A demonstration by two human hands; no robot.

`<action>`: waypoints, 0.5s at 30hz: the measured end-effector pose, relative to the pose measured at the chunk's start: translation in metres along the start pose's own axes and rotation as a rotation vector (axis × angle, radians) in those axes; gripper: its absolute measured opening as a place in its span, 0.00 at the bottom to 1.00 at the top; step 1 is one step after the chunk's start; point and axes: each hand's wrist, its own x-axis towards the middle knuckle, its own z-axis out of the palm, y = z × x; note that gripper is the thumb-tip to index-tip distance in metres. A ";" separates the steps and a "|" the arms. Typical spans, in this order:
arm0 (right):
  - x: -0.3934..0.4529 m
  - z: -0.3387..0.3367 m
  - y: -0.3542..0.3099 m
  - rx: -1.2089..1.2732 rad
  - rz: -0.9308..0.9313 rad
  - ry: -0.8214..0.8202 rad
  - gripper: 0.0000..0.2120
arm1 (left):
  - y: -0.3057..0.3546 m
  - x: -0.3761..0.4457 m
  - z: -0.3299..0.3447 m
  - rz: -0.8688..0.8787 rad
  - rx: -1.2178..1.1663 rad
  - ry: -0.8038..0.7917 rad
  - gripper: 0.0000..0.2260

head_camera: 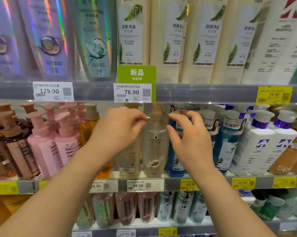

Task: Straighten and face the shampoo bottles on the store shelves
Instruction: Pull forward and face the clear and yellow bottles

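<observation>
A beige pump bottle (pixel 155 144) is seen upright at the front edge of the middle shelf (pixel 175 183), between another beige bottle (pixel 129 151) on its left and a blue bottle (pixel 174 156) on its right. The left hand (pixel 118 129) is raised beside the pump, its fingertips close to the neck; whether they touch it cannot be told. The right hand (pixel 188 134) is held just beside the bottle with fingers loosely curved and spread, and nothing is gripped by it.

Bottle-laden shelf (pixel 175 183), pump bottles (pixel 154 147) upright
</observation>
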 end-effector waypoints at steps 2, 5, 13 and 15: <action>-0.002 0.010 -0.004 0.046 -0.034 0.023 0.13 | -0.014 -0.004 -0.007 -0.105 0.048 0.170 0.10; -0.005 0.023 -0.011 0.068 -0.036 0.035 0.11 | -0.015 -0.008 0.003 -0.240 0.239 0.075 0.22; -0.014 0.035 -0.020 0.048 0.056 0.043 0.12 | -0.019 -0.001 0.025 -0.251 0.336 -0.036 0.29; -0.015 0.033 -0.020 0.059 0.088 0.053 0.12 | -0.021 0.000 0.023 -0.218 0.335 -0.060 0.28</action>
